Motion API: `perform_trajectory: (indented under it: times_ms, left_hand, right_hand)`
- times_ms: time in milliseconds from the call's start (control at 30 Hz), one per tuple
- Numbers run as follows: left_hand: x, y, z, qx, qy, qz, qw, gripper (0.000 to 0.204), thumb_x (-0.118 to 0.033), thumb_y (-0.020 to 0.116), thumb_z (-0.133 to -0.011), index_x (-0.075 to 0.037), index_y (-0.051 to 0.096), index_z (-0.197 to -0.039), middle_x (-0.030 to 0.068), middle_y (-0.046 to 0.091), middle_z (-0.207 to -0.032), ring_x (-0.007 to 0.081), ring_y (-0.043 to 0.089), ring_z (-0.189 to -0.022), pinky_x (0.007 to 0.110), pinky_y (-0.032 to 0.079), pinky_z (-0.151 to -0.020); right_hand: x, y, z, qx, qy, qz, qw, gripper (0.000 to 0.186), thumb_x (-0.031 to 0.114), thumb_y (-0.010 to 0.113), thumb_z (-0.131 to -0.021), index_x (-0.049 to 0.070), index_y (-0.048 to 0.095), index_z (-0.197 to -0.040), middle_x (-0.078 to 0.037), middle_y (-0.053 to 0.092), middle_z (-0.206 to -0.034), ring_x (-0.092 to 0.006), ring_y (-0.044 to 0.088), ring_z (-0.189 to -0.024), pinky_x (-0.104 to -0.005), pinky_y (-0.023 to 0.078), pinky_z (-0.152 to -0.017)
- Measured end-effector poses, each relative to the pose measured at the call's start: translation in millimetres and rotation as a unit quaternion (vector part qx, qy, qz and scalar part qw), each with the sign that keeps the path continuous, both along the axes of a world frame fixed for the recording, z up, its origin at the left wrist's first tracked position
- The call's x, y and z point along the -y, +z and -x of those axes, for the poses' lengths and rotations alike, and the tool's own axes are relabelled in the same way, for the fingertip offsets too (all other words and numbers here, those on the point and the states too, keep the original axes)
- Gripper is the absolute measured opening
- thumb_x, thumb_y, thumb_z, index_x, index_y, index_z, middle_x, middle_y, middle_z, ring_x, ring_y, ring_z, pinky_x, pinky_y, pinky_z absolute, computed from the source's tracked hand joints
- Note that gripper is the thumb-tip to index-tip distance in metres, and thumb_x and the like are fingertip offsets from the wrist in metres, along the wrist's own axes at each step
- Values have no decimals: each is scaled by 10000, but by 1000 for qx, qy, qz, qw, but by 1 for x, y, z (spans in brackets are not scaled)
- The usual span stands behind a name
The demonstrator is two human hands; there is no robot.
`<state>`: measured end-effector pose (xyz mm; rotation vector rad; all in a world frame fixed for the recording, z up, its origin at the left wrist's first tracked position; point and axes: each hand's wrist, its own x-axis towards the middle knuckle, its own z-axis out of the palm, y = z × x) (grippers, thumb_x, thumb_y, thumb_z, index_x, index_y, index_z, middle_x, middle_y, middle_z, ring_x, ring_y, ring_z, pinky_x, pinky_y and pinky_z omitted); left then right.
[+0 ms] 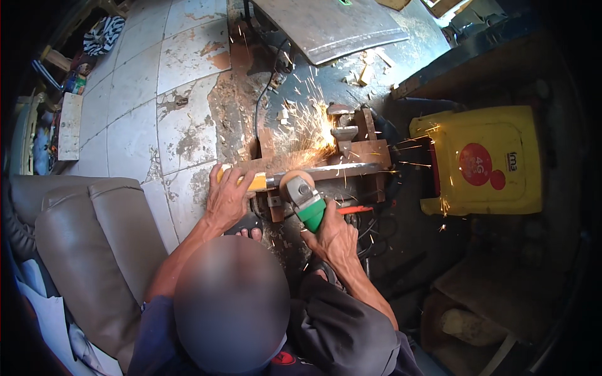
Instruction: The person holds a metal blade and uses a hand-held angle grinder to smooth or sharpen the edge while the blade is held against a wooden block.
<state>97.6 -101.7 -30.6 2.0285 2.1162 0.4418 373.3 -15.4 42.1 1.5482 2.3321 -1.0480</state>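
My left hand (227,199) is closed round the yellow handle (257,182) of a long metal blade (345,170). The blade lies level from the handle toward the right, over a low wooden stand (370,150). My right hand (335,239) grips the green body of an angle grinder (310,208). Its disc (297,182) is against the blade close to the handle, and orange sparks (316,135) spray up and away. Beyond the blade, metal jaws like a vise's (343,131) are fixed on the stand. An orange-red bar (355,209) lies just right of the grinder.
A yellow plastic stool (495,156) stands at the right, with sparks reaching it. At the far side is a grey board (332,28). A black cable (258,106) runs over worn floor tiles (132,141). The left side holds a brown padded seat (88,250).
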Motion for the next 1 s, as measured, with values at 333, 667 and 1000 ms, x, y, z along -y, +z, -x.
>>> perform_trajectory:
  times_ms: [333, 667, 1000]
  left_hand:
    - [-2, -3, -2, -9, 3, -5, 1000, 550, -77, 744, -858, -60, 637, -1398, 141, 613, -1187, 319, 608, -1193, 601, 266, -1230]
    - [-2, -1, 0, -3, -1, -3, 1000, 555, -85, 746, -852, -65, 631, -1395, 141, 611, -1201, 320, 603, -1206, 610, 258, -1234]
    - [-1, -2, -1, -6, 2, 2, 1000, 551, -111, 757, -855, -60, 635, -1390, 148, 615, -1204, 333, 606, -1201, 610, 244, -1249]
  right_hand:
    - [2, -9, -5, -22, -14, -36, 999, 884, 348, 827, -797, -3, 395, -1484, -331, 733, -1112, -531, 727, -963, -596, 569, -831]
    - [-2, -6, -5, -16, -28, -15, 999, 871, 360, 820, -800, 16, 393, -1476, -313, 748, -1080, -538, 726, -956, -595, 568, -838]
    - [-2, -2, -8, -5, -42, 1, 999, 858, 357, 833, -817, -6, 408, -1468, -340, 710, -1175, -539, 717, -1005, -593, 570, -846]
